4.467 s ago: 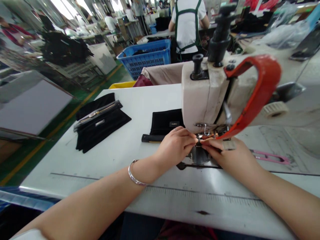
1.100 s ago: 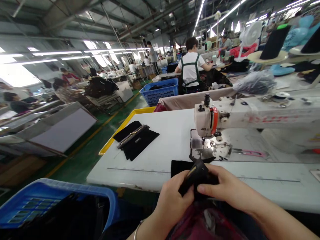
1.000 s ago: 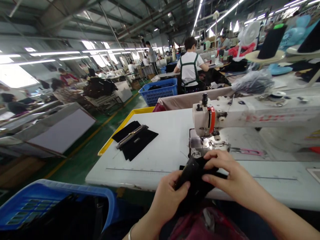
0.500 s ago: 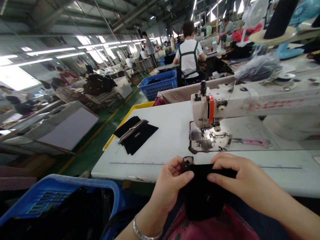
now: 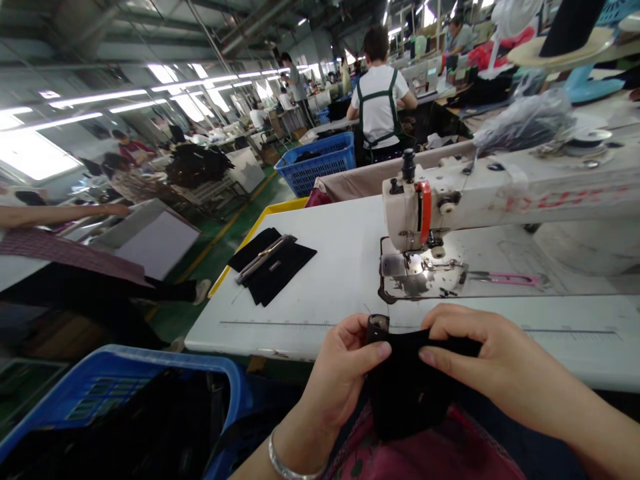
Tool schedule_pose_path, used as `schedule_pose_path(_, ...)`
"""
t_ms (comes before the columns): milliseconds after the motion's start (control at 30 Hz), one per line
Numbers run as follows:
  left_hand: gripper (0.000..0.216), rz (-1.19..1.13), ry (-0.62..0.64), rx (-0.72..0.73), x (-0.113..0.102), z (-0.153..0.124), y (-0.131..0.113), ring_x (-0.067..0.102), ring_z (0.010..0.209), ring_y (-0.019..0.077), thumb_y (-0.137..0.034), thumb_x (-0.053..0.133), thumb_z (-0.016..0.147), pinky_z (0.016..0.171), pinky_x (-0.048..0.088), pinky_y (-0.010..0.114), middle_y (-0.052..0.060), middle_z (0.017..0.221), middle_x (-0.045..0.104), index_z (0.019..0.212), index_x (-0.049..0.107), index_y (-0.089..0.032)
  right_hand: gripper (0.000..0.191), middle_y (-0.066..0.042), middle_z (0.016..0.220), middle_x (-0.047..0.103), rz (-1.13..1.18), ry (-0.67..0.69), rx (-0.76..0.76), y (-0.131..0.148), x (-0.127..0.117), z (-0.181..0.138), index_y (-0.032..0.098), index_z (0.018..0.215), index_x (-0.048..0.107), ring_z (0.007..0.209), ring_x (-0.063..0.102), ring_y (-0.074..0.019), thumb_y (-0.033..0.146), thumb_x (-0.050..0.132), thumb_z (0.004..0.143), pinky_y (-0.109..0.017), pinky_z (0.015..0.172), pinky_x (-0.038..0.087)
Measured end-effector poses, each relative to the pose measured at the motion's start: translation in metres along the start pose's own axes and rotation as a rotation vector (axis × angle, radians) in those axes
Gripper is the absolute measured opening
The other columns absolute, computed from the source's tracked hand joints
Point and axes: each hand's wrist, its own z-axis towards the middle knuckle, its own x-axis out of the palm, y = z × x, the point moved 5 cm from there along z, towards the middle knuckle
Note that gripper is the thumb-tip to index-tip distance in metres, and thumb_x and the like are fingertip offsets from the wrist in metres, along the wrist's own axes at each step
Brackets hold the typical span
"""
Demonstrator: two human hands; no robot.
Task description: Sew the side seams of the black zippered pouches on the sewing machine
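Observation:
Both my hands hold one black fabric piece (image 5: 407, 393) over my lap, at the near edge of the sewing table. My left hand (image 5: 345, 360) pinches its upper left corner, where a rolled dark edge with a paler inside shows. With thumb and fingers, my right hand (image 5: 465, 340) grips the top edge further right. A small light tag sits low on the fabric. Beyond my hands stands a white sewing machine (image 5: 500, 193) with an orange guard. Pink-handled thread snips (image 5: 515, 279) lie beside its metal plate. More black fabric pieces (image 5: 273, 265) with a metal bar across them rest on the table's left.
A blue basket (image 5: 165, 357) of black pieces stands at my lower left. A yellow-edged tray (image 5: 260, 217) borders the table's far left side. Ahead, a person (image 5: 380, 93) sits with their back to me beside another blue basket (image 5: 320, 160). A passer-by (image 5: 75, 260) is at left.
A person has come into view at the left, with an arm stretched out. My hands keep the same hold on the fabric, and the view has shifted slightly.

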Motion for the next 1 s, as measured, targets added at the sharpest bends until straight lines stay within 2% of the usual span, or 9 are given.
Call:
schedule_pose_path(500,0.031,-0.003,-0.015,-0.004,0.0,0.0,0.001,0.055,0.066,0.01,-0.021,0.093,0.059,0.064,0.045,0.02,-0.001,0.071,0.062,0.076,0.068,-0.014,0.024,0.0,0.083,0.067,0.018,0.037,0.009,-0.001,0.004,0.003,0.021,0.072,0.064,0.075,0.061,-0.0156,0.037,0.064,0.091,-0.027,0.066,0.047)
schedule_pose_path(667,0.029,0.044,-0.068,0.039,-0.006,-0.001,-0.005,0.053,0.062,0.009,-0.024,0.094,0.059,0.063,0.045,0.02,-0.002,0.067,0.061,0.074,0.071,-0.015,0.022,-0.002,0.088,0.069,-0.025,-0.09,0.054,-0.018,-0.011,-0.006,0.022,0.08,0.066,0.084,0.063,-0.0192,0.042,0.072,0.085,-0.03,0.074,0.051)
schedule_pose_path(833,0.031,0.075,-0.113,0.037,-0.012,-0.001,-0.009,0.056,0.066,0.0096,-0.025,0.095,0.057,0.065,0.047,0.019,0.0,0.071,0.065,0.077,0.073,-0.015,0.03,-0.005,0.093,0.072,0.115,-0.165,0.171,-0.033,-0.021,-0.015,0.021,0.081,0.068,0.085,0.066,-0.0208,0.05,0.074,0.082,-0.028,0.064,0.053)
schedule_pose_path(1000,0.033,0.09,-0.124,0.046,-0.014,0.001,-0.012,0.06,0.07,0.0105,-0.026,0.095,0.057,0.069,0.049,0.019,0.001,0.076,0.068,0.08,0.075,-0.015,0.033,-0.004,0.095,0.073,0.086,-0.241,0.15,-0.031,-0.02,-0.012,0.021,0.076,0.065,0.083,0.067,-0.0189,0.052,0.075,0.081,-0.027,0.065,0.053)
